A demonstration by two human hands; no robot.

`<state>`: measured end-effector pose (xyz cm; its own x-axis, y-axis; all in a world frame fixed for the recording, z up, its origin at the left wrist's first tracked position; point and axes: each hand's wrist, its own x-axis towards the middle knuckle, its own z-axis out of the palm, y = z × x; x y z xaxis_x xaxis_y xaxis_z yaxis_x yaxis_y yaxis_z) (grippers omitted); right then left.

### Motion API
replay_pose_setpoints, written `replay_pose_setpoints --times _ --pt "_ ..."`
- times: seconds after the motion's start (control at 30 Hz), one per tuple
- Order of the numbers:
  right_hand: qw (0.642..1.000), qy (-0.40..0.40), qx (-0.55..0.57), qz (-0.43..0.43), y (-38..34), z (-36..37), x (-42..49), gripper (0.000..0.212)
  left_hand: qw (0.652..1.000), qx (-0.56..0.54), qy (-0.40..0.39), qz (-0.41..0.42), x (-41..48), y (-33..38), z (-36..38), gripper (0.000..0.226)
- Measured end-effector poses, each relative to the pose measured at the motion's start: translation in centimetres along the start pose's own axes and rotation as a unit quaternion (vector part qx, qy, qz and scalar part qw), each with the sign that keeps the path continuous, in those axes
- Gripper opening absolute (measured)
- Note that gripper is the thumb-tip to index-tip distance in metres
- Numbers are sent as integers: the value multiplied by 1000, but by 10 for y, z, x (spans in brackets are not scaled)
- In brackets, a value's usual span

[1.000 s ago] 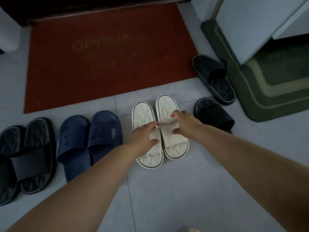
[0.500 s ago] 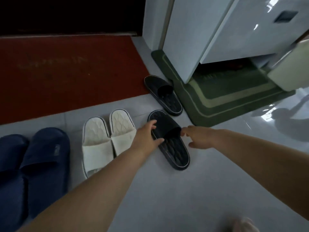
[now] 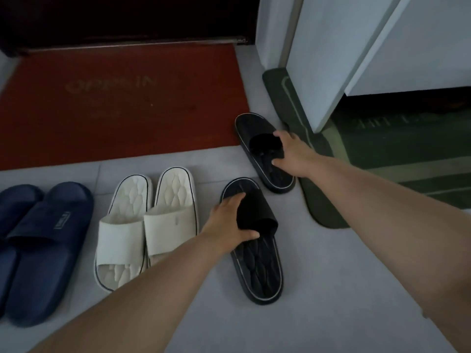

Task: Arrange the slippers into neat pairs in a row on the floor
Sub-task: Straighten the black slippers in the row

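navy rubber slipper pair [image 3: 43, 240]: far left, side by side on the grey floor
white quilted-sole slipper pair [image 3: 147, 222]: touching, just right of navy
left hand [image 3: 229, 220]: fingers wrapped round strap of near black white-edged slipper [image 3: 257, 261]
right hand [image 3: 293, 152]: clamped over strap of far black slipper [image 3: 254, 131], beside green mat [image 3: 318, 200]

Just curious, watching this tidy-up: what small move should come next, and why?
Probably the right hand draws the far black slipper back beside the near black slipper held by the left hand. It lies ahead of the row, against the green mat.

A home entryway: red doormat [image 3: 122, 103], door threshold [image 3: 132, 43], house slippers [image 3: 145, 225].
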<state>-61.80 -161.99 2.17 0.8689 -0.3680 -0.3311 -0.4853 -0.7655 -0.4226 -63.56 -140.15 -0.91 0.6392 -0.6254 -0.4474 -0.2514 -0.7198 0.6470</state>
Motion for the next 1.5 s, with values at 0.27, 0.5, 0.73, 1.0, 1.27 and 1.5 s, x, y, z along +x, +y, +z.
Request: replay_pose_setpoints --times 0.27,0.5,0.73,1.0,1.27,1.5 --pt "997 -44 -68 1 5 -1 70 86 999 -16 28 -24 13 -7 4 90" --pt "995 91 -43 -21 24 23 66 53 998 -39 40 -27 9 -9 5 99" --pt "992 115 -2 -59 60 28 -2 62 997 -25 69 -18 4 -5 8 95" --pt "994 104 -4 -22 66 39 -68 63 995 -22 99 -18 4 -5 7 84" --pt "997 35 -52 38 52 35 -93 65 996 55 72 -21 0 -3 -7 69" --pt "998 13 -50 20 58 38 -101 64 992 69 78 -68 5 -7 -6 63"
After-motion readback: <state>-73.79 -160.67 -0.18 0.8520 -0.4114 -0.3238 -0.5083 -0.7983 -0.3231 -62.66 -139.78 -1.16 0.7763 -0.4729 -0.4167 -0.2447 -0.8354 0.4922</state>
